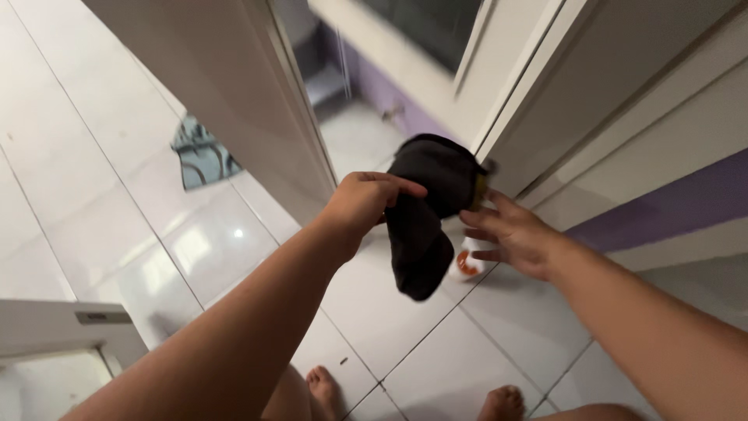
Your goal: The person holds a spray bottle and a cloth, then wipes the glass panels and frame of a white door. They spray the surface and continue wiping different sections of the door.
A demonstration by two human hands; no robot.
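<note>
- Two bare feet (323,386) stand on the glossy white tiled floor (405,327).
- The left hand (365,201) pinches a limp black cloth garment (425,218), which hangs above the floor.
- The right hand (510,232), fingers spread wide, is just beside the garment.
- A white door (234,86) stands beyond.

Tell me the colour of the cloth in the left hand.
Black, seen in the head view: soft black cloth.

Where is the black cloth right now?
The black cloth hangs mid-frame in the head view, pinched by the left hand above the white tiled floor. The open right hand is just to its right, near the doorway.
</note>
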